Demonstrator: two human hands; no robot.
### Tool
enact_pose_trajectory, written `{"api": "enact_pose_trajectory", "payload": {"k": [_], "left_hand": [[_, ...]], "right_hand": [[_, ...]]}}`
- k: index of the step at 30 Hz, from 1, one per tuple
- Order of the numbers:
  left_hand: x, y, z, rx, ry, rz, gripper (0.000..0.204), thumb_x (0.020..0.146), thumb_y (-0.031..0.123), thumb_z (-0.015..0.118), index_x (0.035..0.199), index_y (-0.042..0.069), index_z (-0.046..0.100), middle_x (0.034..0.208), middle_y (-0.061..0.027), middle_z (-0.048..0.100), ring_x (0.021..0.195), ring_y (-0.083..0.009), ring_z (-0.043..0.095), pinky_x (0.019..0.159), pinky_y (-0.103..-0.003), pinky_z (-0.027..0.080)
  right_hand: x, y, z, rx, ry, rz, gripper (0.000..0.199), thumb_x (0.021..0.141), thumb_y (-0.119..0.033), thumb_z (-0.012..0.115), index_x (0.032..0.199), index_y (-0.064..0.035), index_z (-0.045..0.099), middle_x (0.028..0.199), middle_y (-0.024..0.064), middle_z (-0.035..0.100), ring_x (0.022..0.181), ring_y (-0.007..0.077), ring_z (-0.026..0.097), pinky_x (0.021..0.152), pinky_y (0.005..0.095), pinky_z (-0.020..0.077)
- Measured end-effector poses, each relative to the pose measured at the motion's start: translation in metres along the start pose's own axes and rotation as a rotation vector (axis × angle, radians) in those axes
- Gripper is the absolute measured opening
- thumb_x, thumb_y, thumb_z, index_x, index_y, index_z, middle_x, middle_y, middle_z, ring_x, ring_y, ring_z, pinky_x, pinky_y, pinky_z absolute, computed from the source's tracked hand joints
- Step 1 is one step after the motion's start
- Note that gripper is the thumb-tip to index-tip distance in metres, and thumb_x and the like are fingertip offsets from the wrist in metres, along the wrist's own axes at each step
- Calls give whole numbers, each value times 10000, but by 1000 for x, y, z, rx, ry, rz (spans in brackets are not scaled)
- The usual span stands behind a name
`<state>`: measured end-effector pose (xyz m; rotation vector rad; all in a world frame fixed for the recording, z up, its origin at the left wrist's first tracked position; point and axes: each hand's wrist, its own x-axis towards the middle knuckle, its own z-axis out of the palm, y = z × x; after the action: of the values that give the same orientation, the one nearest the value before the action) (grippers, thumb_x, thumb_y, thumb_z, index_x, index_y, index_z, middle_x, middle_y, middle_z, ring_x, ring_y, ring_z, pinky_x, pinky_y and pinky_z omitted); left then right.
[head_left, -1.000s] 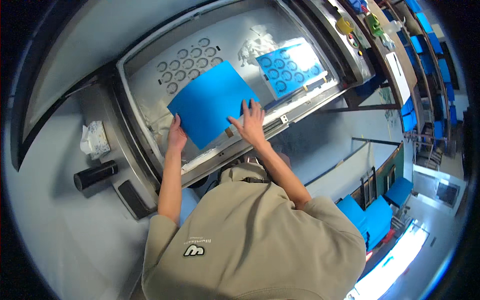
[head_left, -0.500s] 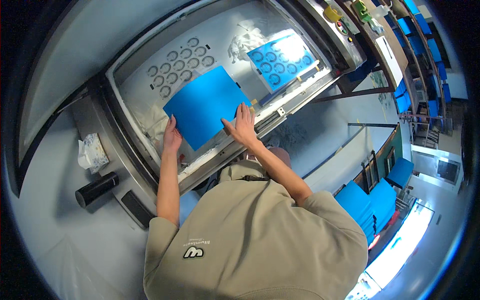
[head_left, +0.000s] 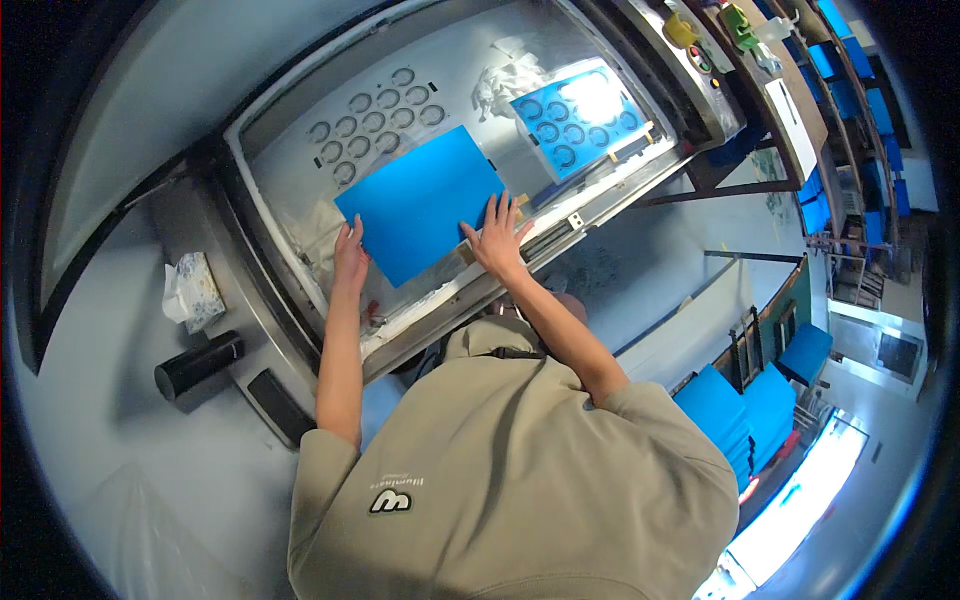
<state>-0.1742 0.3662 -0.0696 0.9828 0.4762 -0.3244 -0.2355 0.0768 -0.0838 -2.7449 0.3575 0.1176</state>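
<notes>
A plain blue sheet lies on the pale bed of a large framed machine in front of me. At its lower left edge is my left hand, fingers stretched out and their tips touching the sheet. My right hand rests flat at its right-hand corner, with the fingers spread. Beyond the plain sheet, dark ring marks run in rows across the bed, partly covered by it. Farther right lies a second blue sheet printed with similar rings, under a bright glare.
A crumpled white cloth sits at the bed's far side. The metal front rail borders the bed nearest me. On the left are a tissue pack and a black cylinder. Blue sheet stacks stand right.
The plain blue sheet has gone from bowed to lying flatter on the bed. My right-hand fingers have spread wider on its corner. The whole view has shifted slightly.
</notes>
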Motion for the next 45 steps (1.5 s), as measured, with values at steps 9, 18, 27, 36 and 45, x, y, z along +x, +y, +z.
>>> {"api": "enact_pose_trajectory", "payload": {"k": [9, 18, 27, 36, 45], "left_hand": [[1, -8, 9, 81, 117, -22, 777, 996, 278, 641, 1563, 15, 179, 1374, -92, 556, 1108, -205, 632, 832, -366, 560], [13, -14, -4, 71, 55, -66, 841, 976, 260, 672, 1583, 48, 129, 1451, -93, 497, 1216, -234, 572, 936, -403, 527], [12, -14, -9, 3, 18, -28, 620, 997, 259, 640, 1497, 50, 339, 1348, -64, 577, 1147, -207, 605, 878, -390, 543], [14, -13, -13, -40, -79, -7, 376, 1018, 236, 604, 1353, 101, 498, 1232, -2, 631, 1026, -138, 640, 809, -307, 547], [-10, 6, 20, 44, -10, 10, 443, 997, 157, 630, 1399, 65, 468, 1274, -62, 625, 1069, -176, 641, 859, -327, 550]], "right_hand": [[-9, -3, 0, -51, 26, 22, 1047, 890, -716, 498, 1568, 13, 174, 1648, 228, 71, 1524, 416, 26, 1075, 790, 17], [-13, -13, -6, -54, 38, 28, 1188, 775, -786, 589, 1564, 8, 190, 1623, 289, 78, 1492, 494, 69, 1050, 811, 52], [-15, -7, -5, -3, 48, -43, 1071, 836, -750, 548, 1548, -3, 263, 1622, 257, 148, 1501, 436, 137, 1056, 803, 71], [-13, -2, 0, -2, 83, -47, 1019, 860, -733, 533, 1543, -16, 289, 1619, 247, 164, 1499, 440, 140, 1049, 804, 88], [21, 28, -8, 76, 132, -102, 1018, 825, -677, 652, 1500, 16, 336, 1575, 298, 235, 1473, 466, 201, 1099, 707, 206]]}}
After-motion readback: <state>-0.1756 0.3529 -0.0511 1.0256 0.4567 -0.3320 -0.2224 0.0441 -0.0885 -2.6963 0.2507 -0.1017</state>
